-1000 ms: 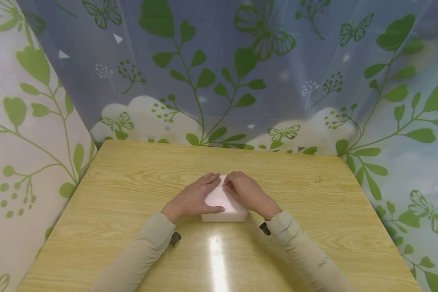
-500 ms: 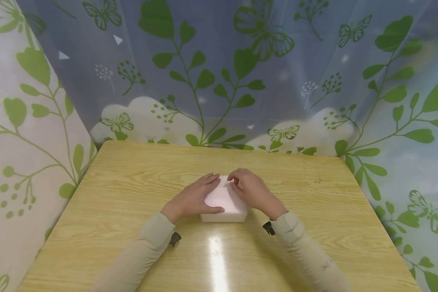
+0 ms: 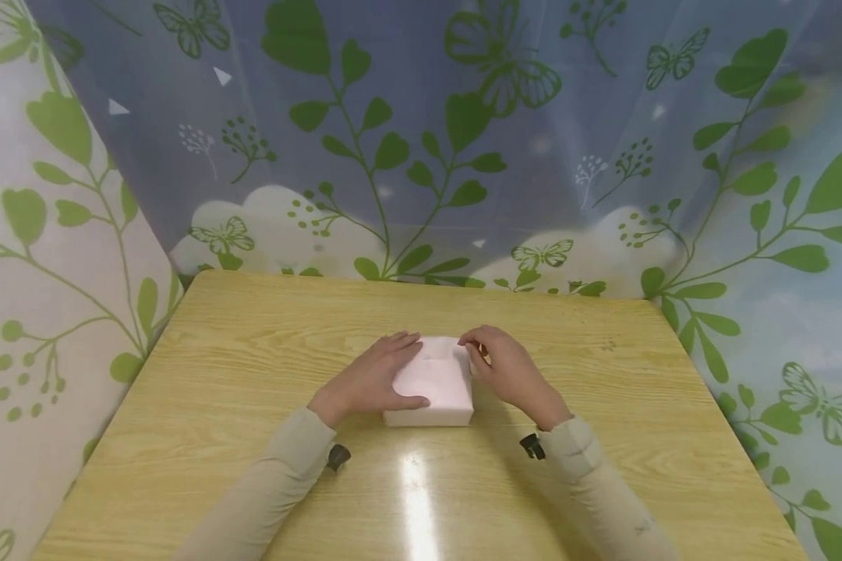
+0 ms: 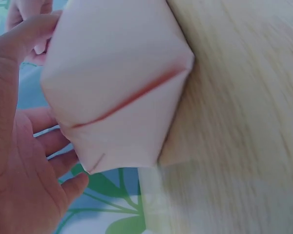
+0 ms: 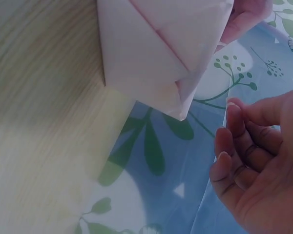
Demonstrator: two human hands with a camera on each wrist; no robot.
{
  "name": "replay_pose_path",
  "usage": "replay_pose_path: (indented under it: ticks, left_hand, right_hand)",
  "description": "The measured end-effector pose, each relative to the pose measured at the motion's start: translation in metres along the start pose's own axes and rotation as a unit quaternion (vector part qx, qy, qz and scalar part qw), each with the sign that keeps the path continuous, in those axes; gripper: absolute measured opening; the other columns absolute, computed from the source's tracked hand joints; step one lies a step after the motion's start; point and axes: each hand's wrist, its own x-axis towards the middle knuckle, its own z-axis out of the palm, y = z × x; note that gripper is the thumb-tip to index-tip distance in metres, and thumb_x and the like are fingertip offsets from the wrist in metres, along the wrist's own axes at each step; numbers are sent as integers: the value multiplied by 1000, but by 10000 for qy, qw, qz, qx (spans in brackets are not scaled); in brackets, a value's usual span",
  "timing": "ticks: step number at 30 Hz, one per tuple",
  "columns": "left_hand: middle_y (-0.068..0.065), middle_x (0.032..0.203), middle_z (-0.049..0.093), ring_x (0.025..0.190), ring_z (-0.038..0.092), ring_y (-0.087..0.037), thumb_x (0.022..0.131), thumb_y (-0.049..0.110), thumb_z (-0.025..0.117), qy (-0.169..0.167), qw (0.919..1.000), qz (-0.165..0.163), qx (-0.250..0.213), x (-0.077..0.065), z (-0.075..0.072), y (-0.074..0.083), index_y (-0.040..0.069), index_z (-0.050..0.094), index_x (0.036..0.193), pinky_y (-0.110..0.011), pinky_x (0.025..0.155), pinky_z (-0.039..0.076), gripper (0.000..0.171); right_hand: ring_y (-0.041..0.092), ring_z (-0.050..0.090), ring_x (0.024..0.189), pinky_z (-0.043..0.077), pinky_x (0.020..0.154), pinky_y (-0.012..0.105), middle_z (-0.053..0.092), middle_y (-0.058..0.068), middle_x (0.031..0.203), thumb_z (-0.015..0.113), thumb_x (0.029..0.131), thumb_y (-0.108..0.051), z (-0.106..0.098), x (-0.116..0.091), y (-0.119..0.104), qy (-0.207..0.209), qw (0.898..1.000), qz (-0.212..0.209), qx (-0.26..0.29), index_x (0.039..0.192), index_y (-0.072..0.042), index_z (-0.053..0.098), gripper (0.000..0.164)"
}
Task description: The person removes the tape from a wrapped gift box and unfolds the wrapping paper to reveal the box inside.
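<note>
A small box (image 3: 435, 386) wrapped in pale pink paper lies on the table, with folded paper edges showing on its side in both wrist views. My left hand (image 3: 372, 378) rests on the box's left part, thumb near the front edge and fingers toward the far left corner, fairly straight. On the top face, near the back, is a faint square patch (image 3: 435, 352). My right hand (image 3: 512, 374) is at the far right corner, its fingers loosely bent. In the right wrist view, thumb and forefinger come together beside the box, with nothing visible between them.
The wood-grain table (image 3: 252, 343) runs under both forearms. Behind it hangs a blue curtain (image 3: 421, 156) printed with green leaves and butterflies, with similar panels at both sides. Dark devices (image 3: 532, 446) sit at the wrists, below beige sleeves (image 3: 603, 483).
My right hand has moved to the right across the box top, toward its right edge, uncovering more of the top face and the square patch. The left hand and box stay put.
</note>
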Motion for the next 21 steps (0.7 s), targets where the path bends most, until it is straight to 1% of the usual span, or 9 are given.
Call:
replay_pose_path:
  ticks: [6, 10, 16, 21]
  left_hand:
    - [-22, 162, 33, 152, 26, -41, 88, 54, 72, 116, 9993, 349, 118, 3, -2, 8, 2, 46, 152, -54, 126, 20, 86]
    - [-19, 162, 36, 151, 29, -40, 88, 54, 71, 170, 9981, 496, 309, 8, -1, 17, 6, 50, 150, -53, 126, 21, 81]
    - [-13, 162, 37, 152, 29, -36, 90, 60, 67, 97, 9960, 518, 723, 14, 3, 29, 12, 49, 152, -52, 126, 21, 81]
    - [-11, 162, 38, 152, 30, -35, 91, 63, 64, 69, 9933, 562, 1004, 18, 10, 32, 15, 48, 153, -51, 126, 20, 80]
  right_hand:
    - [15, 55, 83, 51, 72, 33, 65, 0, 95, 61, 102, -13, 3, -9, 7, 88, 9999, 31, 89, 110, -9, 72, 14]
    - [14, 55, 83, 49, 72, 32, 65, -1, 94, 64, 101, -15, 6, -14, 9, 63, 9998, 142, 113, 109, -11, 72, 12]
    - [13, 54, 83, 49, 71, 31, 63, -4, 91, 68, 99, -17, 8, -23, 8, -5, 9996, 201, 174, 105, -13, 72, 9]
    - [14, 56, 83, 49, 70, 31, 63, -5, 89, 75, 93, -21, 13, -27, 8, 48, 9995, 269, 177, 102, -16, 71, 11]
